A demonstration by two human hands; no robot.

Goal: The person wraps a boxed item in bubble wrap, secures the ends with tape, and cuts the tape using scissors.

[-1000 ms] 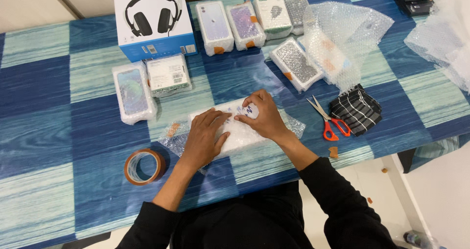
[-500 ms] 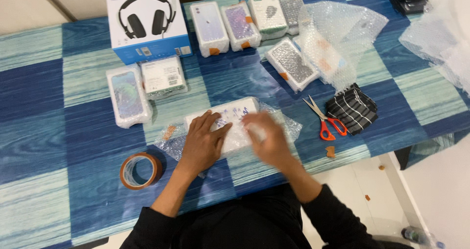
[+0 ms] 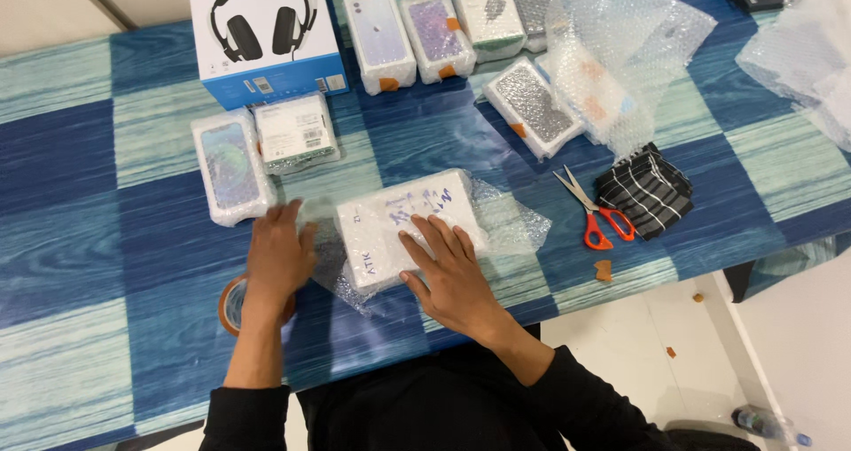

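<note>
A white box wrapped in bubble wrap (image 3: pixel 399 225) lies on the blue checked table (image 3: pixel 106 194) in front of me. My right hand (image 3: pixel 448 269) rests flat on the box's near right part, fingers spread. My left hand (image 3: pixel 279 256) lies flat on the table at the box's left end, touching the loose edge of the bubble wrap (image 3: pixel 332 265). A roll of brown tape (image 3: pixel 232 305) sits partly under my left wrist. Neither hand grips anything.
Red-handled scissors (image 3: pixel 589 212) and a folded dark striped cloth (image 3: pixel 645 190) lie to the right. Several wrapped boxes, a headphone box (image 3: pixel 266 34) and loose bubble wrap sheets (image 3: pixel 620 52) stand further back. The table's front edge is near my body.
My left hand slid left off the box toward the tape roll. My right hand moved down and flattened on the box. The view shifted slightly.
</note>
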